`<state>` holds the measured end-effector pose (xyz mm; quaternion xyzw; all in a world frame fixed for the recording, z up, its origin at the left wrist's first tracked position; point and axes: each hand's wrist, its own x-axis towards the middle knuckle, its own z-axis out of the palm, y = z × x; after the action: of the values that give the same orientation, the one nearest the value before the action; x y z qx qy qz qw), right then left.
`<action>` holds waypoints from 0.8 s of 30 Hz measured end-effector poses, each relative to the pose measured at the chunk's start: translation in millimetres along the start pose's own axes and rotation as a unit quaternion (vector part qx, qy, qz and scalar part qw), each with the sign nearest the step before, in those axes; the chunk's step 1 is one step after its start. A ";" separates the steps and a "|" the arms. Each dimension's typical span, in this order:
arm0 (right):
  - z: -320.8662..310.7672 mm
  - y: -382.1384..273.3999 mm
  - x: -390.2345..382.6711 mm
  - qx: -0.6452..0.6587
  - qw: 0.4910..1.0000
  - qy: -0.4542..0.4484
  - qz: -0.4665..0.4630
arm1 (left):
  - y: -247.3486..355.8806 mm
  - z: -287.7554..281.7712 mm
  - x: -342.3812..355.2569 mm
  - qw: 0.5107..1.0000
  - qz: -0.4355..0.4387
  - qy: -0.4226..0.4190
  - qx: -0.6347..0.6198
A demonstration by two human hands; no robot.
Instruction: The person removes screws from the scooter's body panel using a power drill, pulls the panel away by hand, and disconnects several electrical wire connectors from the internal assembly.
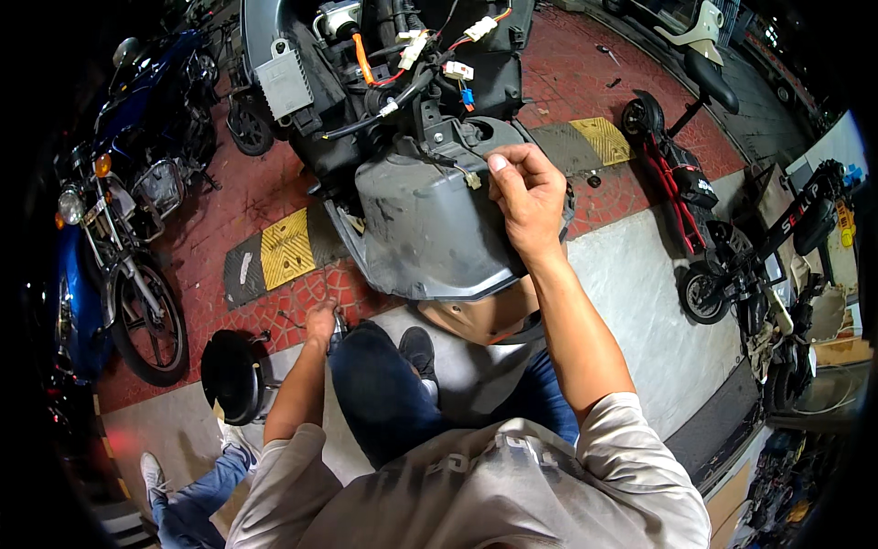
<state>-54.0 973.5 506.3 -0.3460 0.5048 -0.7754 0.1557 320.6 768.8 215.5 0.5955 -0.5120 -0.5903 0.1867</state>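
A partly stripped scooter with a grey plastic body panel [421, 220] stands in front of me. Over the panel's right side is my right hand [530, 194], its fingers curled and thumb against the index finger; whatever they pinch, if anything, is too small to make out. Close to its fingertips, a small pale connector [473, 180] sits at the end of a wire. My left hand [321, 322] is low beside my left knee, closed, next to a small silvery object [339, 326]. What it grips cannot be made out.
Exposed wiring includes white connectors [459, 70], an orange cable [362, 60] and a finned metal box [284, 80]. A blue motorcycle [137, 284] and a round black stool [230, 376] are left. Right stands a red-and-black electric scooter [681, 197]. Another person's legs [197, 489] show lower left.
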 end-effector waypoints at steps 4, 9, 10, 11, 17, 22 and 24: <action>-3.9 2.6 0.8 -0.012 1.000 -0.002 -0.006 | 7.5 12.9 -7.2 1.000 -0.004 0.007 -0.018; -0.3 1.3 2.4 -0.014 1.000 -0.013 -0.005 | -4.7 -4.0 5.8 1.000 -0.002 -0.016 -0.019; -0.6 0.5 3.5 -0.009 1.000 -0.018 0.001 | -6.7 -6.2 8.0 1.000 -0.005 -0.019 -0.023; -2.7 0.3 3.8 -0.006 1.000 -0.020 0.008 | -5.8 -4.1 6.8 0.999 -0.011 -0.023 -0.021; -10.7 -6.9 14.1 0.027 0.997 -0.036 0.058 | 2.7 3.4 5.2 0.999 0.004 -0.019 -0.030; -33.8 -10.9 12.0 -0.034 0.999 -0.008 -0.014 | -8.2 -11.1 13.9 1.000 0.021 -0.007 0.005; -79.2 -16.3 1.4 -0.094 0.987 0.114 -0.058 | 7.8 15.1 -4.6 1.000 0.020 -0.015 0.005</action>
<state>-108.1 1033.4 501.5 -0.2971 0.5691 -0.7665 0.0187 305.2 775.2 220.8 0.5772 -0.5293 -0.5930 0.1874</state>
